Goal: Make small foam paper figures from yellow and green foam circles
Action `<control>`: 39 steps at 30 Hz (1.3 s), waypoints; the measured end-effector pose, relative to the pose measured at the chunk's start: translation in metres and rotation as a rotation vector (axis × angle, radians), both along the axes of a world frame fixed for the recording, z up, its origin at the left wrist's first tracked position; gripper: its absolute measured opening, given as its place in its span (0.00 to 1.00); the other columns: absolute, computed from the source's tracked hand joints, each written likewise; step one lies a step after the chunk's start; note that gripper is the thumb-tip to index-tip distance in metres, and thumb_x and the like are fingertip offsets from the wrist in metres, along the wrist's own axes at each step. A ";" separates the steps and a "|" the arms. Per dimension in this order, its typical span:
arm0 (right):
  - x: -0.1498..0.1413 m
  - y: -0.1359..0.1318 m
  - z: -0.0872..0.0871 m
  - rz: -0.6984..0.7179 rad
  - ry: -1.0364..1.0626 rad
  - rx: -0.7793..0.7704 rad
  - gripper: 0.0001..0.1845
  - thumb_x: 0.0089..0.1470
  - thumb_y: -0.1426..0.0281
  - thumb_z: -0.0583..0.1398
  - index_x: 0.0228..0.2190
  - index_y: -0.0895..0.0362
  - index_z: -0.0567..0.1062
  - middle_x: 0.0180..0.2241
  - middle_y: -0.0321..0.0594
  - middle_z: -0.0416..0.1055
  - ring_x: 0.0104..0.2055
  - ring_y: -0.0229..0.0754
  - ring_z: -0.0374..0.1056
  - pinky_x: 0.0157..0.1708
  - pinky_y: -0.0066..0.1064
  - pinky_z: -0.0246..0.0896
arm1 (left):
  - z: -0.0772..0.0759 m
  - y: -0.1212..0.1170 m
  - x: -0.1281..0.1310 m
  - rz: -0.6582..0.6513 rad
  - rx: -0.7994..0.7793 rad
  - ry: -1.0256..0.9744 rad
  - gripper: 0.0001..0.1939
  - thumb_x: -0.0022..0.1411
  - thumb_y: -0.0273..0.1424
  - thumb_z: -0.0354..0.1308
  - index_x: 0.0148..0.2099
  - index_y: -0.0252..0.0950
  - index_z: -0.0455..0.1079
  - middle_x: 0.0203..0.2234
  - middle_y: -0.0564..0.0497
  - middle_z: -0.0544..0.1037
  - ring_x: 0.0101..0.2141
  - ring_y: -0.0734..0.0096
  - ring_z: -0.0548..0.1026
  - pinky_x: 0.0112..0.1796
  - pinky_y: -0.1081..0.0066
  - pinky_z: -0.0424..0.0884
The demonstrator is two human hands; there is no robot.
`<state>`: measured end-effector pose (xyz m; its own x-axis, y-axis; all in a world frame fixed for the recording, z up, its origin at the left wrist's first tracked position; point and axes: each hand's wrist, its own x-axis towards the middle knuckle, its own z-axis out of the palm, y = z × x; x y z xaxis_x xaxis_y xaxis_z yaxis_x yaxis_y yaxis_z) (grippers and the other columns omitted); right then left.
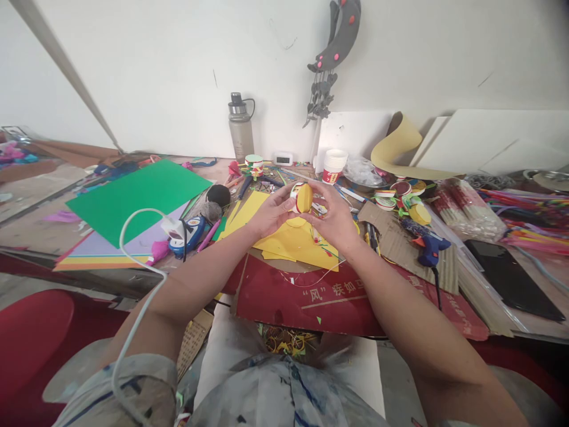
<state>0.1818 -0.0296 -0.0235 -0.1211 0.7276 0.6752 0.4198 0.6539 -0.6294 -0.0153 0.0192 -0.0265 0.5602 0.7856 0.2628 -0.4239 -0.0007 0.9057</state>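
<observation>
Above the middle of the table, my left hand (276,210) and my right hand (332,213) both hold a small paper-cup drum (304,197). It has a round yellow face turned to the right and a white and red side. My left fingers are closed on its left side; my right thumb and fingers curve around the yellow side. Below lie yellow paper sheets (302,246) with small scraps, on a red printed board (275,299). Similar short cup pieces (384,200) stand to the right, and another drum (254,163) stands at the back.
A blue glue gun (430,248) rests on corrugated cardboard (400,237) at right, beside a black phone (511,279). Stacked paper cups (335,165) and a bottle (241,130) stand behind. A green sheet (142,196) lies left; a white cable (149,302) crosses my left arm.
</observation>
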 end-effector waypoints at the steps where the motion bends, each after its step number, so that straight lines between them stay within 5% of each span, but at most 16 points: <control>1: 0.000 0.000 0.000 0.018 0.015 -0.001 0.36 0.59 0.58 0.73 0.66 0.46 0.72 0.67 0.49 0.71 0.68 0.57 0.70 0.66 0.59 0.74 | 0.000 0.001 0.000 0.010 0.025 0.000 0.40 0.53 0.49 0.81 0.65 0.47 0.78 0.66 0.44 0.78 0.63 0.51 0.78 0.55 0.60 0.81; 9: -0.002 0.003 -0.002 0.061 0.056 -0.021 0.36 0.59 0.51 0.73 0.65 0.44 0.72 0.66 0.49 0.70 0.69 0.57 0.69 0.69 0.60 0.71 | -0.003 0.003 0.000 0.029 0.112 -0.001 0.42 0.52 0.48 0.82 0.67 0.48 0.77 0.69 0.44 0.76 0.68 0.47 0.73 0.58 0.58 0.78; 14: -0.002 0.004 -0.008 0.053 0.079 0.047 0.32 0.61 0.55 0.72 0.63 0.47 0.73 0.63 0.50 0.72 0.66 0.56 0.71 0.66 0.59 0.73 | -0.004 0.006 -0.001 0.009 0.121 0.033 0.41 0.52 0.48 0.82 0.66 0.49 0.78 0.70 0.44 0.75 0.67 0.46 0.74 0.57 0.57 0.78; 20: -0.003 0.004 -0.017 -0.171 -0.107 0.108 0.33 0.59 0.63 0.72 0.63 0.47 0.72 0.62 0.52 0.73 0.65 0.62 0.69 0.63 0.64 0.73 | -0.011 0.009 0.000 -0.021 0.159 0.106 0.40 0.57 0.53 0.77 0.67 0.44 0.77 0.62 0.41 0.81 0.60 0.50 0.79 0.56 0.58 0.77; 25: -0.011 0.000 -0.021 -0.279 -0.173 0.173 0.30 0.60 0.65 0.70 0.61 0.49 0.70 0.60 0.54 0.69 0.64 0.64 0.68 0.66 0.68 0.67 | -0.014 0.009 0.003 0.133 0.382 0.231 0.40 0.58 0.54 0.76 0.65 0.37 0.77 0.58 0.39 0.82 0.58 0.48 0.79 0.61 0.53 0.73; 30: -0.010 -0.002 -0.019 -0.202 -0.123 0.149 0.32 0.59 0.61 0.70 0.61 0.50 0.69 0.60 0.55 0.65 0.65 0.65 0.65 0.65 0.67 0.68 | -0.010 0.013 0.003 0.293 0.553 0.298 0.31 0.62 0.50 0.73 0.61 0.38 0.79 0.60 0.39 0.80 0.61 0.48 0.76 0.66 0.52 0.68; 35: -0.005 0.007 -0.025 -0.210 -0.013 0.105 0.35 0.61 0.55 0.68 0.63 0.49 0.65 0.61 0.54 0.65 0.60 0.59 0.68 0.54 0.58 0.78 | -0.011 0.023 0.000 0.245 0.432 0.182 0.28 0.59 0.44 0.75 0.58 0.38 0.77 0.53 0.43 0.82 0.55 0.57 0.78 0.61 0.57 0.73; 39: 0.001 0.019 -0.035 -0.230 0.022 0.058 0.32 0.61 0.56 0.66 0.62 0.51 0.66 0.55 0.50 0.69 0.51 0.52 0.70 0.50 0.52 0.78 | -0.013 0.029 -0.003 0.205 0.326 0.154 0.27 0.55 0.41 0.78 0.52 0.35 0.76 0.44 0.47 0.82 0.44 0.66 0.79 0.47 0.66 0.79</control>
<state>0.1823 -0.0106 -0.0585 0.0584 0.6943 0.7173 0.5483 0.5781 -0.6042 -0.0184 0.0483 -0.0392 0.4529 0.7742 0.4421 -0.2450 -0.3687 0.8967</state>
